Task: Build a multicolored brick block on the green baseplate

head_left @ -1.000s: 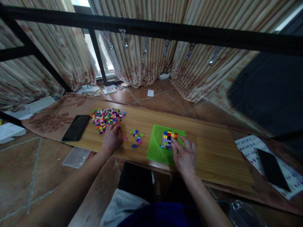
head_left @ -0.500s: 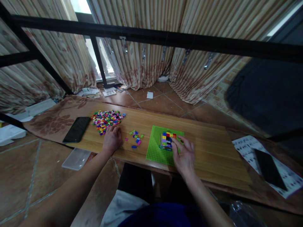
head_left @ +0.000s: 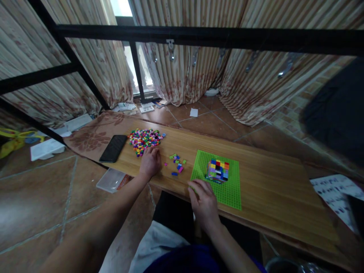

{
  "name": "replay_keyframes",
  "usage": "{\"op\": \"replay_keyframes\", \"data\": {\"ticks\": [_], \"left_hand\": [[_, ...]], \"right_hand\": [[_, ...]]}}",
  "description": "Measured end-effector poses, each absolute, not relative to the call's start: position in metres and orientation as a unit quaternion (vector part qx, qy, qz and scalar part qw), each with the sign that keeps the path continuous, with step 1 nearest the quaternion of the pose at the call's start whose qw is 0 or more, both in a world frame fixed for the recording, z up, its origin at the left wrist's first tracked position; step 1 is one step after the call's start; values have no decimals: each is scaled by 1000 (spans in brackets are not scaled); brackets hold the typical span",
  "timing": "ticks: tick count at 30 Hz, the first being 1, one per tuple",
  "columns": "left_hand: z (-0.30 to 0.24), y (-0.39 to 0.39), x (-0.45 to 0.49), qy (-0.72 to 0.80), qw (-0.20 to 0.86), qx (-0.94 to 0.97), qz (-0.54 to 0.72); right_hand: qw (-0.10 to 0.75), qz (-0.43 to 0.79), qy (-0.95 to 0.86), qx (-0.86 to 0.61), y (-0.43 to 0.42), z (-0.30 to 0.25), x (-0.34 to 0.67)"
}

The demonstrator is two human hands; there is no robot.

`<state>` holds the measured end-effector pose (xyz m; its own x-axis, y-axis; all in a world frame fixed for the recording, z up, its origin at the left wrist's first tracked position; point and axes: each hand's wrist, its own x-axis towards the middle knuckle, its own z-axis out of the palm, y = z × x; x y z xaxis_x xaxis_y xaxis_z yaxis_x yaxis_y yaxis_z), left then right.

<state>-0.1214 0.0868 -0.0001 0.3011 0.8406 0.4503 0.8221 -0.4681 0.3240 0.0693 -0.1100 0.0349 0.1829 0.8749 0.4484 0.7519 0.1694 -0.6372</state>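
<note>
A small cube of many-coloured bricks (head_left: 217,170) stands on a green baseplate (head_left: 227,189) on the wooden board (head_left: 270,189). My right hand (head_left: 203,201) lies at the baseplate's near left corner, fingers bent and partly spread, apart from the cube. My left hand (head_left: 149,162) rests loosely curled on the board, just below a heap of coloured bricks (head_left: 143,137). A few loose bricks (head_left: 176,163) lie between my left hand and the baseplate.
A black phone (head_left: 113,148) lies left of the heap. A clear plastic lid (head_left: 110,180) is on the tiled floor below it. Black metal bars (head_left: 199,36) cross in front of striped curtains. Printed paper (head_left: 335,193) lies at the right.
My right hand has let go of the brick cube and drawn back left to the baseplate's near corner. The camera has turned left. My left hand has stayed put.
</note>
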Motion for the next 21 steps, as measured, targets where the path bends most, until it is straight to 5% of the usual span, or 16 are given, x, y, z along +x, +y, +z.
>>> {"op": "replay_keyframes", "data": {"ticks": [21], "left_hand": [[1, 85, -121, 513, 19, 804, 302]], "right_hand": [[268, 35, -651, -709, -27, 19, 45]]}}
